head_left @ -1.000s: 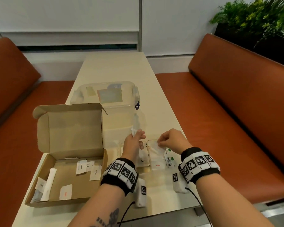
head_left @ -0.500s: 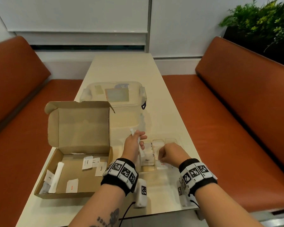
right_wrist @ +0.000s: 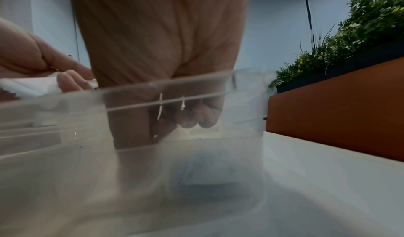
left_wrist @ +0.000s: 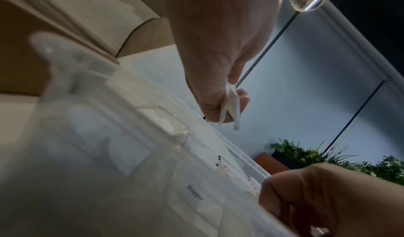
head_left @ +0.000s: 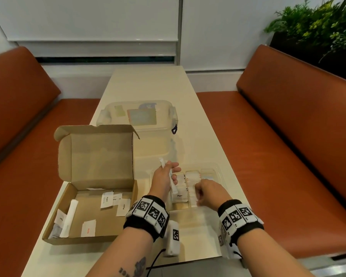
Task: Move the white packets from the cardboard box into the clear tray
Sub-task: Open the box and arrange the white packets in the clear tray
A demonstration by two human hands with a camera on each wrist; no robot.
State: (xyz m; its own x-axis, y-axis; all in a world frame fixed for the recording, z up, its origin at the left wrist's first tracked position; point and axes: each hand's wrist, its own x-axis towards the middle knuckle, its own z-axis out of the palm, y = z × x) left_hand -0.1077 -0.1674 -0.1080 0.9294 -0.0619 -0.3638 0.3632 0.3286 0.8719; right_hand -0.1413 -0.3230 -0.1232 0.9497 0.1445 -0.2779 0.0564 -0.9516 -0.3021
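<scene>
Your left hand (head_left: 164,177) is gripping a long white packet (head_left: 171,177) over the near-left part of the clear tray (head_left: 218,170), while your right hand (head_left: 207,193) is curling its fingers down inside the tray's middle section, and whether it is pinching a packet there I cannot tell. More packets (head_left: 110,200) are lying in the cardboard box (head_left: 92,238) just left of the tray. The risk, as I am judging it, is the long packet slipping or landing across a divider, since your right hand is crowding the tray; the wrist views are blurring the tray's contents.
</scene>
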